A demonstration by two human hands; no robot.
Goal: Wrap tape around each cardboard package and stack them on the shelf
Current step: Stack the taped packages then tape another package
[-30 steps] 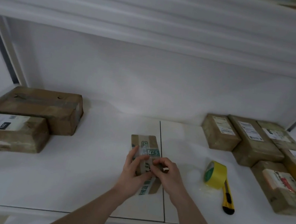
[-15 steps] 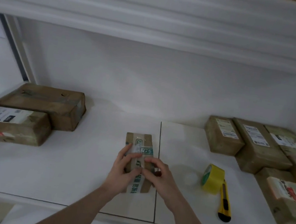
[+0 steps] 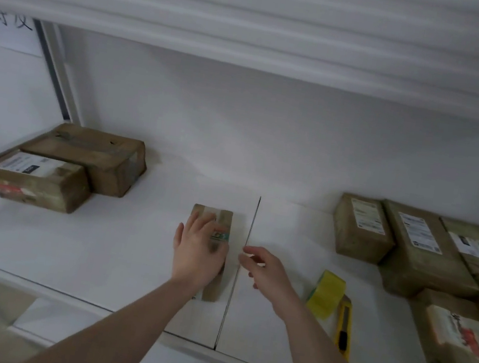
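Two boxes (image 3: 69, 168) sit at the far left of the shelf (image 3: 114, 259), with bare room in front of them. The small box (image 3: 216, 224) lies in the middle, its long side running from front to back. The left hand (image 3: 197, 256) lies flat on top of it, fingers straight. The right hand (image 3: 265, 270) floats just beside it, fingers loosely bent, holding nothing. The tape (image 3: 326, 294) is just right of that hand, so the right hand is nearer to it. A knife (image 3: 343, 330) lies by the tape. More boxes (image 3: 408, 247) crowd the far right.

The left hand (image 3: 198, 250) hides most of the small package (image 3: 216, 218).
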